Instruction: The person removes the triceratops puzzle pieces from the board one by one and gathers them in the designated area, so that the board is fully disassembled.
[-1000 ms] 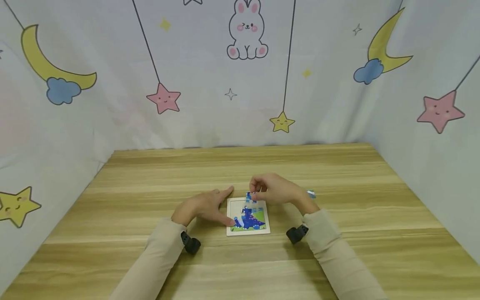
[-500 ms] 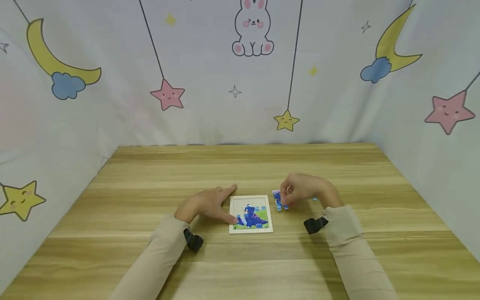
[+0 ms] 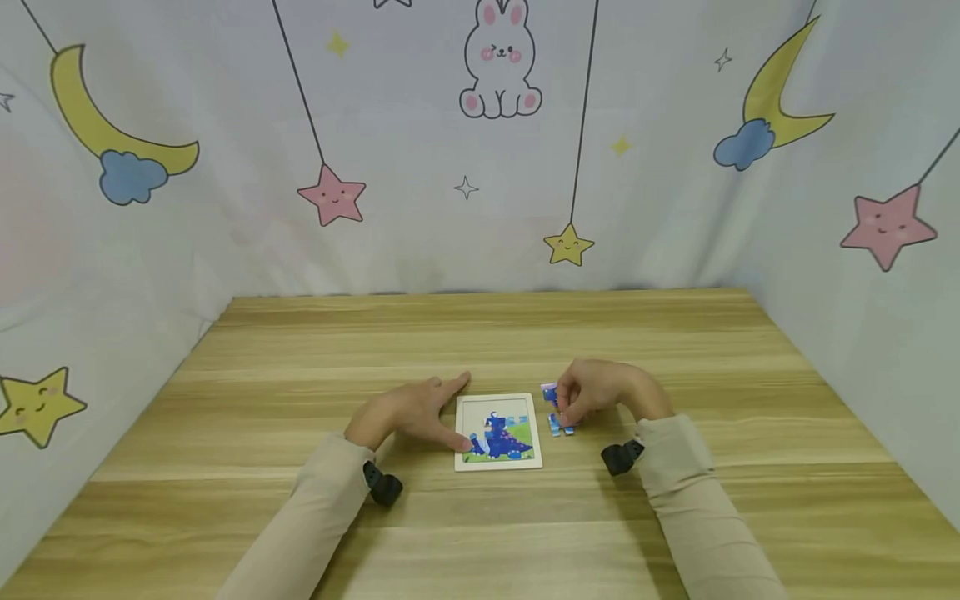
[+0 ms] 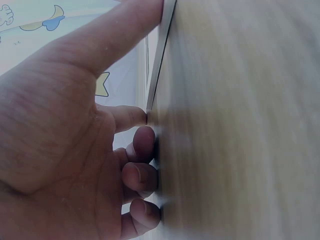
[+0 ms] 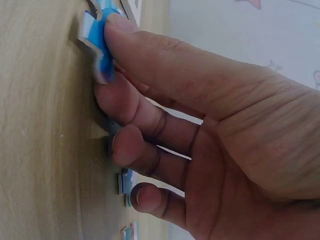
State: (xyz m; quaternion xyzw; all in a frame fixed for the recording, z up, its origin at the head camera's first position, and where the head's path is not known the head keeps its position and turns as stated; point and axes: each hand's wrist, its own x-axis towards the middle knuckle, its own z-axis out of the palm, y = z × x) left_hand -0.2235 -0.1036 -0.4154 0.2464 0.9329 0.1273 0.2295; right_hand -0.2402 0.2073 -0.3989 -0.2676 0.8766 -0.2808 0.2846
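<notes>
Beside the puzzle tray [image 3: 498,463], right hand [image 3: 603,390] fingers pinch a blue piece [image 5: 98,42]; left hand [image 3: 408,412] fingers spread flat.

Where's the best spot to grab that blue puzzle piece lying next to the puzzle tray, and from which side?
Probably by its outer edges, from above. The puzzle piece lies flat on the table just right of the tray, so only its thin rim offers purchase. The right hand already pinches it that way, thumb against forefinger at one edge. Coming from the right keeps clear of the tray and the left hand.
</notes>
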